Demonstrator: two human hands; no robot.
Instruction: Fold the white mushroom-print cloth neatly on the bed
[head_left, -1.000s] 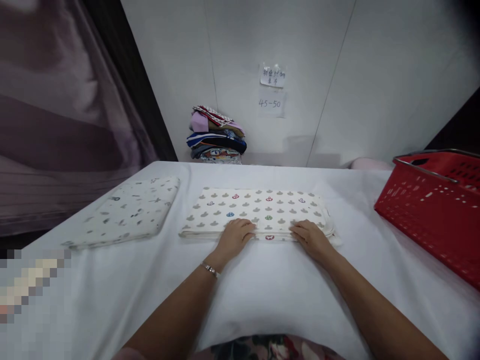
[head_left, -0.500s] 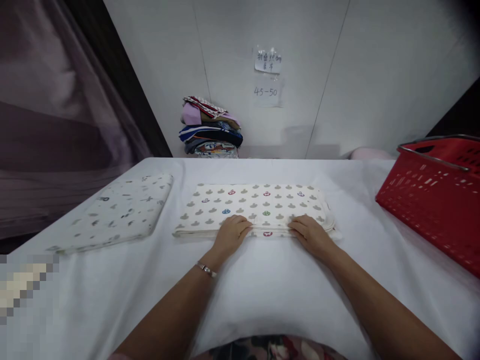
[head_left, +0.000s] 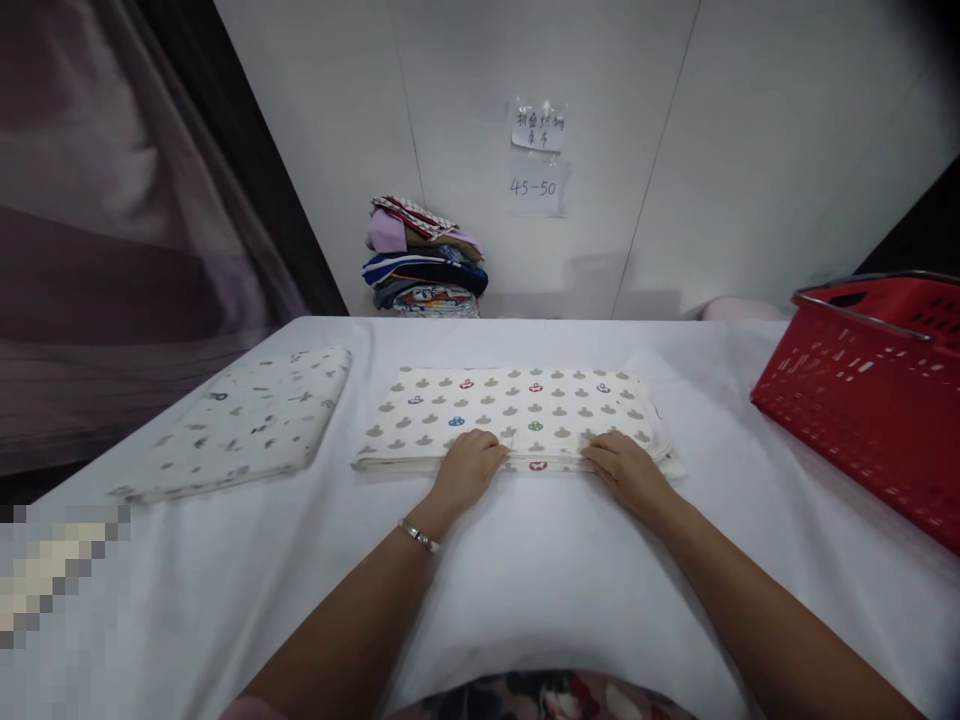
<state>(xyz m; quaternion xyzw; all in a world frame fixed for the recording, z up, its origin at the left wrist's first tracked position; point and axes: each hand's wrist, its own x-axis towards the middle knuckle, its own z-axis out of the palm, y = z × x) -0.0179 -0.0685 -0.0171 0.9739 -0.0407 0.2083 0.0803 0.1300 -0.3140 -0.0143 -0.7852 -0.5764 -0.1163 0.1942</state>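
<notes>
A folded cream cloth with grey and coloured mouse-head prints [head_left: 517, 405] lies flat in the middle of the white table [head_left: 525, 580]. My left hand [head_left: 466, 470] rests on its near edge, fingers curled onto the fabric, a bracelet on the wrist. My right hand [head_left: 626, 470] lies on the same near edge further right, fingers bent and pressing the cloth. Both hands grip the near edge of the folded cloth.
A second folded white patterned cloth [head_left: 247, 420] lies at the left. A red plastic basket [head_left: 870, 385] with a metal handle stands at the right. A stack of folded clothes [head_left: 424, 260] sits by the back wall under paper notes [head_left: 536, 160]. A curtain hangs at left.
Both hands stay on the cloth's near edge. The view has shifted slightly; nothing else has visibly moved.
</notes>
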